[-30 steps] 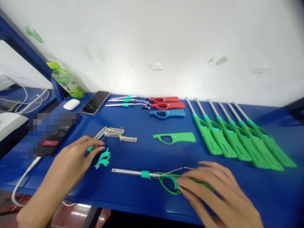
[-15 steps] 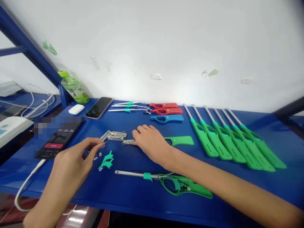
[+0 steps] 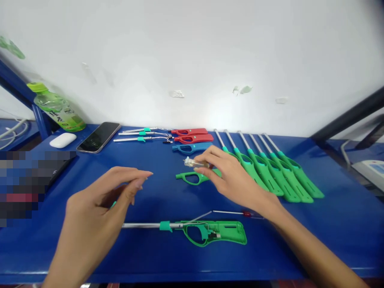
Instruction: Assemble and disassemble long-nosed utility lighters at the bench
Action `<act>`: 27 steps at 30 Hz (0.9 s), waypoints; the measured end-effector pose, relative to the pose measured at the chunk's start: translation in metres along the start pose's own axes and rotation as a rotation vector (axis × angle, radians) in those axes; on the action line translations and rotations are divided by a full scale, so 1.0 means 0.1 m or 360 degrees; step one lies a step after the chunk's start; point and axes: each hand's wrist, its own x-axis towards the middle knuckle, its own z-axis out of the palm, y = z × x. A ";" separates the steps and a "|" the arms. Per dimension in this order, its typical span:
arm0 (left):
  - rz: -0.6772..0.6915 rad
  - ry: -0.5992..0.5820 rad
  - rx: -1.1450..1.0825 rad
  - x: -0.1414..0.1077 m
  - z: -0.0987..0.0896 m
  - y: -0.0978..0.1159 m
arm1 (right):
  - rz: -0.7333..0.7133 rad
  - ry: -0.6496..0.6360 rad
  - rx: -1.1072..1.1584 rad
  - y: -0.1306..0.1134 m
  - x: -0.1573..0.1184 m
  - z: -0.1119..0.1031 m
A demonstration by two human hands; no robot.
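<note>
My right hand (image 3: 231, 174) pinches a small clear fuel tank (image 3: 196, 163) above a green handle shell (image 3: 195, 178), the tank's metal end pointing left. My left hand (image 3: 102, 208) is raised on the left, thumb and fingertips pressed together; anything between them is too small to make out. In front of both hands lies an opened green lighter body (image 3: 229, 232) with a metal tube (image 3: 142, 225), a teal collar (image 3: 165, 226) and a teal trigger inside. Just behind it rests a thin screwdriver (image 3: 229, 212) with a red part.
Several green lighters (image 3: 285, 176) lie at the right. Red handles (image 3: 193, 138), a blue handle (image 3: 189, 149) and metal tubes with wires (image 3: 132, 140) lie near the wall. A phone (image 3: 99, 137), white case (image 3: 63, 140) and bottle (image 3: 60, 108) stand or lie at the left.
My right hand has lifted a clear tank off the table and moved right. My left hand has come away from the small parts beside it. The view has shifted to the right.
</note>
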 end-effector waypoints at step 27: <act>-0.0440 -0.0145 -0.0571 -0.13 0.52 0.17 | -0.0458 0.0125 -0.0163 -0.01 -0.28 0.27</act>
